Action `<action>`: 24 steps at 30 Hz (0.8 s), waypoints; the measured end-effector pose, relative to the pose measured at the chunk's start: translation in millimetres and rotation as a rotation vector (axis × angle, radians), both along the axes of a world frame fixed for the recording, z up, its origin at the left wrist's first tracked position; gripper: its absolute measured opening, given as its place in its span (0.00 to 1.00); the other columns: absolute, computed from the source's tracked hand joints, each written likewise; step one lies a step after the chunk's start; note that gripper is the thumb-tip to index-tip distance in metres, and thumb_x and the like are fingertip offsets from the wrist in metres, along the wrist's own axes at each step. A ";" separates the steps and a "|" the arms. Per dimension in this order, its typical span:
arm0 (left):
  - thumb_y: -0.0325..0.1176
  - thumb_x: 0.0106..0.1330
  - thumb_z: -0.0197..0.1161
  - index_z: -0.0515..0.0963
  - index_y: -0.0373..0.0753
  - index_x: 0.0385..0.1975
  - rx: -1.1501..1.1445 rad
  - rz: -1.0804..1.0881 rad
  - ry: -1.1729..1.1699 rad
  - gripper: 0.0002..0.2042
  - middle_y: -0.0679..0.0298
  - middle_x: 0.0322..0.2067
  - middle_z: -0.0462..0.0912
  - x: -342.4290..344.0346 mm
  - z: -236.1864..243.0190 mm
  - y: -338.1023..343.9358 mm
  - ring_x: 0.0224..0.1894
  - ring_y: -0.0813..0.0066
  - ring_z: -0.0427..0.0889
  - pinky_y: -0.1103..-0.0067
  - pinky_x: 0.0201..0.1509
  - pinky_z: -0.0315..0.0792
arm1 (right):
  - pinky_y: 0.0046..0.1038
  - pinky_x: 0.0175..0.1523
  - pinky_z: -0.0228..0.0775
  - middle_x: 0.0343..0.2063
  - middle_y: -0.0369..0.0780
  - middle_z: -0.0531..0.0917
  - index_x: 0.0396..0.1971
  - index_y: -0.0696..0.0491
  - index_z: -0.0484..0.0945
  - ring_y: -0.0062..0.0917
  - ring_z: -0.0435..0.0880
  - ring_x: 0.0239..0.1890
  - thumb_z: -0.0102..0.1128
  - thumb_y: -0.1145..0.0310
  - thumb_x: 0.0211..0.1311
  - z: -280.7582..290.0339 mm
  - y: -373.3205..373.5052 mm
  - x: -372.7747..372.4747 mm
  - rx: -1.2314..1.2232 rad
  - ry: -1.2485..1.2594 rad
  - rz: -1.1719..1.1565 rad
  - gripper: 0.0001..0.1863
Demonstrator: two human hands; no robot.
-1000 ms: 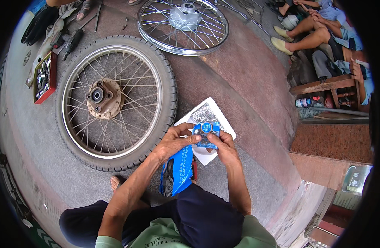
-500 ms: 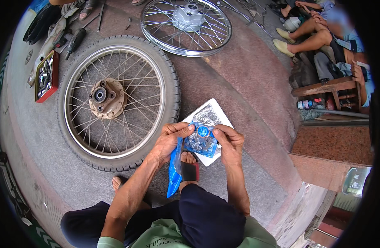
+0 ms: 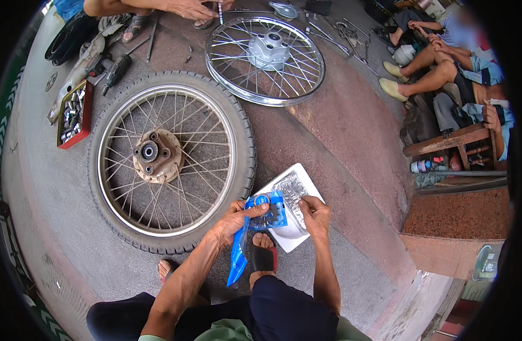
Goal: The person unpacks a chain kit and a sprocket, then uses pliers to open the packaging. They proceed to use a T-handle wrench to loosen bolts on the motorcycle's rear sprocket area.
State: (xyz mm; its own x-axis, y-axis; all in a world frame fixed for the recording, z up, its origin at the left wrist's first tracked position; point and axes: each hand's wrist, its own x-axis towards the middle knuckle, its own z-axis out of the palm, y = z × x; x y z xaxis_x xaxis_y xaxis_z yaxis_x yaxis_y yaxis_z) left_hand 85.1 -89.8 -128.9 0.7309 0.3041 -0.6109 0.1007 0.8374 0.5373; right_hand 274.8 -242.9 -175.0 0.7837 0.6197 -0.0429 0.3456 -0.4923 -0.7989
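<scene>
My left hand (image 3: 238,219) grips a small clear-and-blue plastic packet (image 3: 272,213) of dark parts together with a long blue wrapper (image 3: 236,258) hanging below it. My right hand (image 3: 315,216) is just right of the packet, thumb and fingers pinched over a white tray (image 3: 289,241) that holds a clear bag of silvery small parts (image 3: 288,184); what is between those fingertips I cannot make out. The tray lies in front of me, beside a tyred spoked wheel (image 3: 241,165) with a rusty hub.
A bare chrome spoked wheel (image 3: 269,54) lies beyond. To the left are a red box of sockets (image 3: 73,116), a drill (image 3: 116,74) and loose tools. A co-worker's hands (image 3: 195,11) are at the top. People sit by a wooden bench (image 3: 443,142) and granite step (image 3: 454,202) on the right.
My right hand has let go of the packet's edge and moved right, leaving it in my left hand. The view has shifted, and the co-worker's hands have come into sight at the top.
</scene>
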 end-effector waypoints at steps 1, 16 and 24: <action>0.41 0.57 0.71 0.81 0.33 0.30 -0.011 -0.007 0.049 0.15 0.61 0.26 0.83 0.5 2.1 1.9 0.26 0.79 0.81 0.79 0.29 0.77 | 0.29 0.38 0.75 0.32 0.46 0.84 0.38 0.60 0.80 0.31 0.83 0.32 0.67 0.71 0.52 -19.8 -11.3 13.3 -0.053 0.049 -0.032 0.14; 0.40 0.57 0.71 0.79 0.30 0.39 -0.089 0.057 0.430 0.19 0.61 0.31 0.83 30.5 -84.9 -62.8 0.26 0.73 0.82 0.74 0.30 0.79 | 0.38 0.52 0.70 0.43 0.57 0.80 0.44 0.64 0.78 0.45 0.80 0.47 0.63 0.36 0.46 -62.6 -29.9 104.1 -0.731 0.160 0.051 0.42; 0.46 0.54 0.72 0.82 0.28 0.32 0.212 -0.100 0.437 0.22 0.62 0.25 0.84 23.4 -126.3 -72.3 0.22 0.80 0.80 0.81 0.26 0.75 | 0.35 0.68 0.53 0.64 0.58 0.60 0.62 0.67 0.59 0.44 0.58 0.68 0.56 0.27 0.43 -32.2 -31.1 111.6 -0.785 0.566 0.099 0.60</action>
State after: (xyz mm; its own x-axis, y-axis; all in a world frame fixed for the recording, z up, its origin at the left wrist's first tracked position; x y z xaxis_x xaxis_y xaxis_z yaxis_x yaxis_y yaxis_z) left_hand 108.4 -162.0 -255.2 0.4520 0.3962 -0.7992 0.4290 0.6890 0.5842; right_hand 386.5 -274.0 -207.3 0.4657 0.3160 -0.8266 0.0801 -0.9453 -0.3162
